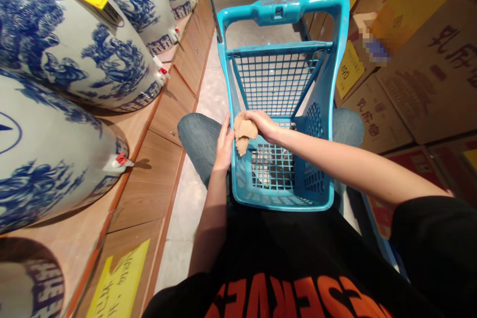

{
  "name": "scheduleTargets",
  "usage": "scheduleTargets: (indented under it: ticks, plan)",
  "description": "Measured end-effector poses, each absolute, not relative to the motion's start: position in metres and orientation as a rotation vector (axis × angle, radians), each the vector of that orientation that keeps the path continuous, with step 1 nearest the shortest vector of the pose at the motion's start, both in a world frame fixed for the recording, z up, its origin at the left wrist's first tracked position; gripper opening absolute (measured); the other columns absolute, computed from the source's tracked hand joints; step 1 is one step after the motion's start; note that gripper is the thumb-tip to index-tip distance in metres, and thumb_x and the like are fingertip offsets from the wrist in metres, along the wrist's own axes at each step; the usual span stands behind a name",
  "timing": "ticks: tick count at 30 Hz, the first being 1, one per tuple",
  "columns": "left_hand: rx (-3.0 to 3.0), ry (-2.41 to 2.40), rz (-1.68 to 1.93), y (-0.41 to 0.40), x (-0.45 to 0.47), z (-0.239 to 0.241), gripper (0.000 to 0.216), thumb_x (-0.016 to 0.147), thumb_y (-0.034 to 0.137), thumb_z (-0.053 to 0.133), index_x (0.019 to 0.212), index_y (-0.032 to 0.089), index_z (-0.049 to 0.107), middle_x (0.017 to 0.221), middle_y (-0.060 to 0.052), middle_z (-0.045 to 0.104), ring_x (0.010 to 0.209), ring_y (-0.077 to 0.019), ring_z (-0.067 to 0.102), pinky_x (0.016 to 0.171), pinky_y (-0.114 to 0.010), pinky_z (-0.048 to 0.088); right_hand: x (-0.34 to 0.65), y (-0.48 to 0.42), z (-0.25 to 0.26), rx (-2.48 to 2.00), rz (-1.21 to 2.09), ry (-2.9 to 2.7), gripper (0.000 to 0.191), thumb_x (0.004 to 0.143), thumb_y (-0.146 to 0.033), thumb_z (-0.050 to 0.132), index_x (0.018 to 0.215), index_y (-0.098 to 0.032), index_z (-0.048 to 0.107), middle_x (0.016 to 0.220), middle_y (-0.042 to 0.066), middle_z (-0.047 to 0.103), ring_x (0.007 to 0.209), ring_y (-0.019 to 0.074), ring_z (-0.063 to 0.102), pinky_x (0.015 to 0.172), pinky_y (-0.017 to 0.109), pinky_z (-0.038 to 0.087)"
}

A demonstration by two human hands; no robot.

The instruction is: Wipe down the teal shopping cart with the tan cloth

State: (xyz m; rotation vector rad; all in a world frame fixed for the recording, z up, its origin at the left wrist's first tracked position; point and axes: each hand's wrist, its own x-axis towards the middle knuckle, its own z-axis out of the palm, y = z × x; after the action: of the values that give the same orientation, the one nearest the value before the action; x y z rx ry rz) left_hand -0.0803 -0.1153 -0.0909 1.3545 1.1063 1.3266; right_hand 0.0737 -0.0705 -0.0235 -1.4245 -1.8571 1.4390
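A blue plastic shopping basket (283,204) stands between my knees, its handle frame at the far end. My right hand (264,124) reaches across into it with fingers closed round a crumpled tan cloth (246,131). The cloth lies against the inner face and rim of the basket's left wall. On the outer side of that same wall, my left hand (224,145) rests with its fingers stretched out along the plastic. Part of the left wall is hidden behind the cloth. A blue grid flap (279,77) slopes at the far end of the basket.
Large blue-and-white ceramic jars (112,54) with small red-handled taps line a wooden cabinet (149,169) on the left. Stacked cardboard boxes (421,89) with yellow price signs (350,69) stand close on the right. A thin metal pole (212,2) rises by the basket's far left corner.
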Motion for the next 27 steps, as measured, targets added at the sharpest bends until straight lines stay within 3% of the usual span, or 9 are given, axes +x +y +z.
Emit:
scheduleTargets:
  ticks: [5, 11, 16, 20, 23, 27]
  plan:
    - [1.388, 1.122, 1.320, -0.116, -0.081, -0.089, 0.068, 0.097, 0.061, 0.060, 0.156, 0.028, 0.052, 0.171, -0.002, 0.042, 0.162, -0.0266, 0.031, 0.135, -0.040, 0.026, 0.079, -0.072, -0.029, -1.327, 1.542, -1.676, 0.015, 0.090, -0.023, 0.055, 0.076, -0.018, 0.057, 0.068, -0.003, 0.055, 0.064, 0.0102, 0.051, 0.060, 0.019, 0.043]
    - [1.401, 1.154, 1.311, -0.115, -0.082, -0.088, 0.070, 0.101, 0.058, 0.058, 0.158, 0.020, 0.049, 0.172, -0.004, 0.040, 0.164, -0.0308, 0.025, 0.135, -0.039, 0.023, 0.085, -0.071, -0.029, -1.418, 1.749, -1.768, 0.023, 0.090, -0.013, 0.058, 0.068, -0.018, 0.055, 0.058, -0.005, 0.055, 0.053, 0.0087, 0.050, 0.052, 0.020, 0.040]
    - [1.379, 1.140, 1.329, -0.116, -0.083, -0.086, 0.073, 0.095, 0.063, 0.063, 0.155, 0.023, 0.054, 0.171, -0.005, 0.042, 0.162, -0.0305, 0.030, 0.135, -0.041, 0.024, 0.087, -0.065, -0.027, -1.527, 1.519, -2.154, 0.013, 0.095, -0.020, 0.061, 0.084, -0.015, 0.067, 0.079, 0.002, 0.073, 0.063, 0.0108, 0.062, 0.056, 0.019, 0.043]
    - [1.394, 1.162, 1.332, -0.117, -0.082, -0.084, 0.072, 0.093, 0.069, 0.062, 0.152, 0.029, 0.059, 0.168, -0.002, 0.047, 0.161, -0.0279, 0.035, 0.135, -0.039, 0.021, 0.084, -0.070, -0.030, -1.630, 1.181, -2.608, 0.025, 0.097, -0.031, 0.061, 0.107, -0.012, 0.076, 0.108, 0.012, 0.080, 0.088, 0.0193, 0.073, 0.062, 0.023, 0.043]
    - [1.406, 1.167, 1.333, -0.118, -0.082, -0.082, 0.071, 0.093, 0.071, 0.061, 0.152, 0.030, 0.059, 0.168, -0.001, 0.047, 0.160, -0.0273, 0.036, 0.135, -0.039, 0.021, 0.080, -0.078, -0.033, -1.662, 1.154, -2.703, 0.026, 0.091, -0.032, 0.070, 0.105, -0.012, 0.079, 0.106, 0.015, 0.081, 0.094, 0.0257, 0.074, 0.065, 0.026, 0.044]
    - [1.411, 1.159, 1.328, -0.119, -0.082, -0.082, 0.073, 0.094, 0.071, 0.060, 0.154, 0.029, 0.057, 0.169, -0.003, 0.046, 0.161, -0.0278, 0.033, 0.135, -0.039, 0.023, 0.078, -0.078, -0.031, -1.617, 1.146, -2.680, 0.024, 0.090, -0.031, 0.069, 0.101, -0.012, 0.079, 0.101, 0.012, 0.081, 0.089, 0.0227, 0.073, 0.066, 0.025, 0.045]
